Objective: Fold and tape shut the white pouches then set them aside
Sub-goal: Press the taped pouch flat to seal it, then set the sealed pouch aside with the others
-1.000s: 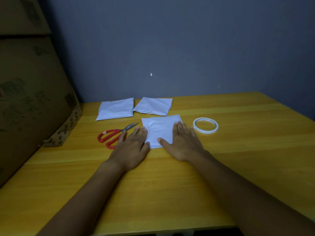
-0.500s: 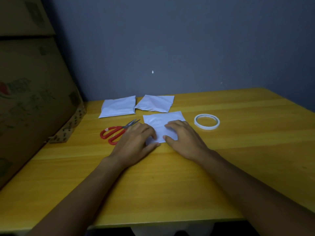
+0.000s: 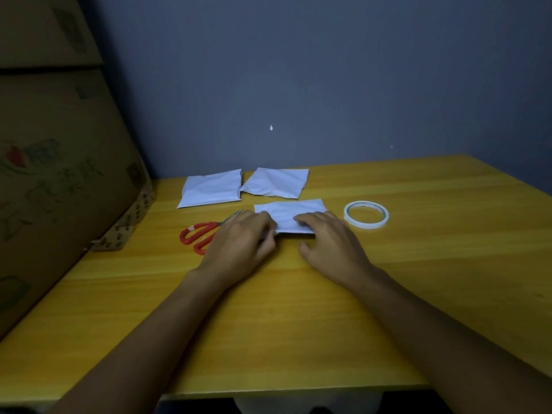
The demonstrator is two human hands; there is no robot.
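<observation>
A white pouch [image 3: 289,214] lies on the yellow table [image 3: 418,264] in front of me, its near edge folded up and over. My left hand [image 3: 239,249] pinches its left near part with curled fingers. My right hand [image 3: 331,243] grips its right near part, fingers curled on top of the fold. Two more white pouches lie behind it: one at the left [image 3: 210,188], one at the right [image 3: 276,182]. A roll of clear tape [image 3: 366,215] lies flat to the right of the pouch.
Red-handled scissors [image 3: 200,236] lie just left of my left hand, blades partly hidden by it. Large cardboard boxes [image 3: 59,174] stand along the table's left side. A grey wall [image 3: 298,85] closes the far edge.
Both hands went from lying flat on the pouch to curling around its near edge and folding it away from me. The pouch now looks shorter front to back.
</observation>
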